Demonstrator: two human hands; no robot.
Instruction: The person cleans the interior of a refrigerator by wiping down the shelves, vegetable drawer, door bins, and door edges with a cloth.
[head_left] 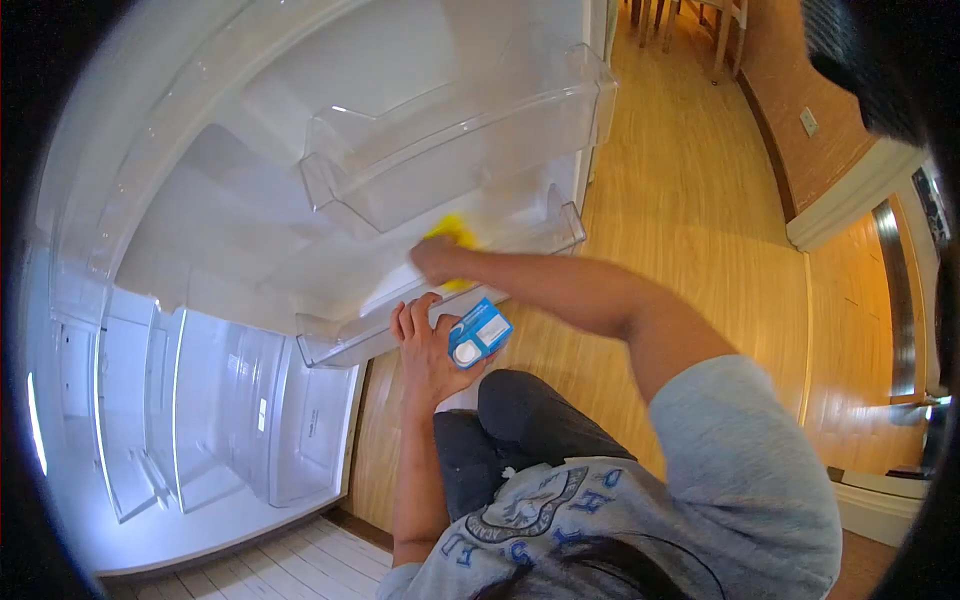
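My right hand (pixel 438 261), smeared by motion, is closed on a yellow cloth (pixel 455 230) inside the lower clear door bin (pixel 345 340) of an open refrigerator. Just below it, my left hand (pixel 428 350) holds a small blue box (pixel 480 333) with a white label and a round white mark. The fingers of that hand reach up to the bin's front rim, and whether they press on it I cannot tell. Part of the cloth is hidden behind my right hand.
Above is another clear door bin (pixel 460 135). To the left, the lit refrigerator interior shows glass shelves (pixel 140 420) and a clear drawer (pixel 310 440). Wooden floor (pixel 690 200) runs back to chair legs (pixel 725 45). A wall with an outlet (pixel 809 122) stands right.
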